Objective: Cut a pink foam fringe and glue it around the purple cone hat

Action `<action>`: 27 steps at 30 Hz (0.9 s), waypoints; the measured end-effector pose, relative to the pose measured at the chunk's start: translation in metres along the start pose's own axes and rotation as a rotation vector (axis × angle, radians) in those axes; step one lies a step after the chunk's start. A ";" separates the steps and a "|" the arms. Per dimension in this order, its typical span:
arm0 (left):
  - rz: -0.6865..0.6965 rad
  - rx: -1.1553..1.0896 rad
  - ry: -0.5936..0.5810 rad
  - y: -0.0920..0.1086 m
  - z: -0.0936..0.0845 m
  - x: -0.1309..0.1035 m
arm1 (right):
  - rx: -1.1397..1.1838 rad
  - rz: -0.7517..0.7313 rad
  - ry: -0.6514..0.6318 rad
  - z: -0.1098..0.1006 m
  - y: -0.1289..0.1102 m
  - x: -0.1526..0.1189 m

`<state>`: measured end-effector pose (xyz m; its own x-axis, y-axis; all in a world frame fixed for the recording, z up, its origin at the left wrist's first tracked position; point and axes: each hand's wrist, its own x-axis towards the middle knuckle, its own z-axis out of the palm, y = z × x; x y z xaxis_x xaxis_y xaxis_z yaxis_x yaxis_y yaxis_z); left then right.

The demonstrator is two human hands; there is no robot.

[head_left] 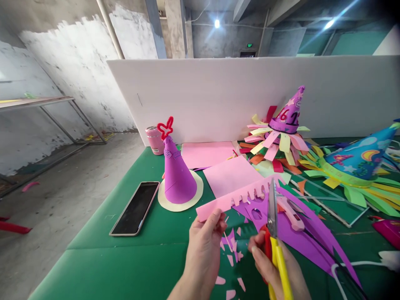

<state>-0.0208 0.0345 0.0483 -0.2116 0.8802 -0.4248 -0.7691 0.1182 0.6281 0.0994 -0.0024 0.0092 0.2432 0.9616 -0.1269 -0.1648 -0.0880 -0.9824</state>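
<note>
Between thumb and fingers, my left hand pinches the left end of a pink paper strip, whose lower edge is cut into a row of notches. My right hand grips the red and yellow handles of a pair of scissors; the blades point up near the strip's right end. Small pink offcuts lie on the green table below both hands. Beyond the strip rests a sheet of pink paper. A purple cone hat with a cream brim and a red heart-shaped tip stands to the left.
A phone lies at the left of the green table. Behind stand a pink can and a white board. Purple paper, a pink utility knife, a fringed purple hat and a blue hat crowd the right.
</note>
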 end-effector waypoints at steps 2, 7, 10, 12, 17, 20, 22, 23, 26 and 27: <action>-0.036 -0.012 0.017 -0.011 0.000 -0.005 | 0.018 -0.051 0.030 0.008 -0.002 0.003; -0.091 0.046 -0.011 -0.032 -0.006 -0.016 | -0.031 -0.152 0.058 0.017 -0.004 0.015; -0.084 0.115 -0.024 -0.037 -0.010 -0.019 | -0.053 -0.158 0.061 0.017 -0.001 0.020; -0.072 0.134 -0.032 -0.036 -0.012 -0.020 | -0.056 -0.161 0.051 0.015 0.000 0.022; -0.048 0.085 -0.041 -0.023 -0.011 -0.014 | -0.159 -0.079 -0.072 0.007 -0.002 0.017; -0.025 0.037 -0.008 -0.013 -0.012 -0.006 | -0.158 0.046 -0.073 0.004 0.000 0.009; -0.009 0.007 0.008 -0.008 -0.013 -0.001 | -0.099 0.125 -0.032 0.003 0.005 0.003; -0.003 -0.005 0.015 -0.005 -0.013 0.000 | -0.078 0.152 -0.032 0.003 0.007 0.001; 0.013 -0.020 0.047 0.002 -0.013 0.003 | -0.077 0.183 -0.116 0.001 0.013 -0.001; 0.017 -0.018 0.057 0.004 -0.012 0.003 | -0.083 0.185 -0.141 0.000 0.013 0.000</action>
<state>-0.0317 0.0320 0.0412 -0.2584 0.8544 -0.4508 -0.7760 0.0944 0.6237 0.0975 -0.0037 -0.0035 0.0792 0.9533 -0.2914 -0.1138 -0.2817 -0.9527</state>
